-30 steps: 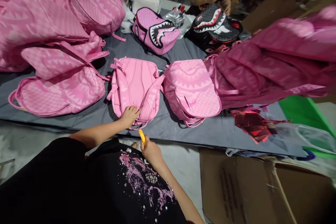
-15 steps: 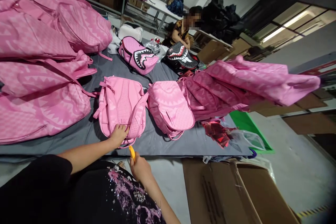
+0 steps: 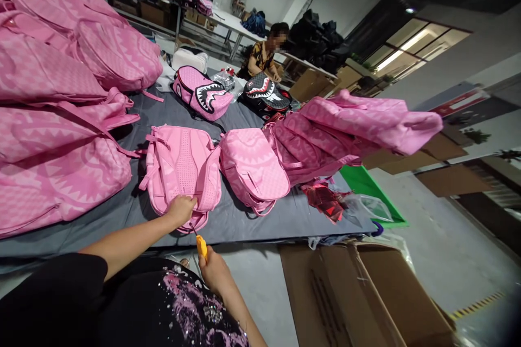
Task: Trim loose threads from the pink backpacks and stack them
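A pink backpack (image 3: 181,171) lies back-side up on the grey table cover (image 3: 244,222) in front of me. My left hand (image 3: 181,210) rests on its near bottom edge, fingers curled and pinching the fabric there. My right hand (image 3: 214,271) is closed round a small yellow-handled cutter (image 3: 201,245), whose tip points at the backpack's lower edge just below my left hand. A second pink backpack (image 3: 252,171) lies to the right of the first.
Piles of pink backpacks rise at the left (image 3: 61,119) and right (image 3: 358,124). A shark-mouth pink bag (image 3: 201,92) and a black one (image 3: 264,92) lie farther back, where another person (image 3: 264,54) works. An open cardboard box (image 3: 358,298) stands at my right.
The view has lifted and swung, showing more of the room. My left hand stays on the backpack's bottom edge. My right hand with the yellow cutter keeps close below it.
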Tool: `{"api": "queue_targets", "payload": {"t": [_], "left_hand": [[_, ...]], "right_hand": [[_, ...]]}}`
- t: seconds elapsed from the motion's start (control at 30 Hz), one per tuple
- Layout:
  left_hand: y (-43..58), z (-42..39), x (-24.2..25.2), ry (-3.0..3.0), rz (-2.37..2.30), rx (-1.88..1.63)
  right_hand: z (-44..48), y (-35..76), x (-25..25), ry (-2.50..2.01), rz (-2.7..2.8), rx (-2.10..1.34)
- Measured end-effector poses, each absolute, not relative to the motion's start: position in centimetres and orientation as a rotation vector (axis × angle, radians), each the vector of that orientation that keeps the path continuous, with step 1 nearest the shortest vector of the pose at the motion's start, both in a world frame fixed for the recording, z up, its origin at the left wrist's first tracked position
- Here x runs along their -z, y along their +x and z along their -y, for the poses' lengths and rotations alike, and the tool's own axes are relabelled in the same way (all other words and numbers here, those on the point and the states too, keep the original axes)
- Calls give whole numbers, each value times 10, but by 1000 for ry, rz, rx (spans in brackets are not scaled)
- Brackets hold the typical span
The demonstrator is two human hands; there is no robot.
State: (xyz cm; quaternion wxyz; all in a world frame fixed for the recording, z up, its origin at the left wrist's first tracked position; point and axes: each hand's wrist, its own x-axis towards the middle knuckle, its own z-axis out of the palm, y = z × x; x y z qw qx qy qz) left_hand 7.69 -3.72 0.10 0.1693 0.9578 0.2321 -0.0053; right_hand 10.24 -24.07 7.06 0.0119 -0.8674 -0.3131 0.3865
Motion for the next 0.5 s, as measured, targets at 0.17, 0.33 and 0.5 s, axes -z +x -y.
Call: {"api": "queue_targets", "payload": {"t": [0.17,0.33,0.5], "left_hand": [[101,20,-69,2483,-927,-369],[95,33,-93,1656,-989,-1048],[59,87,-23,1745,-1177,-725]], "right_hand": [[245,97,-87,-2612,927,-795],[254,95,-97,-2412,1061,-544],[283,105,-72,-2473,1095,-683]]}}
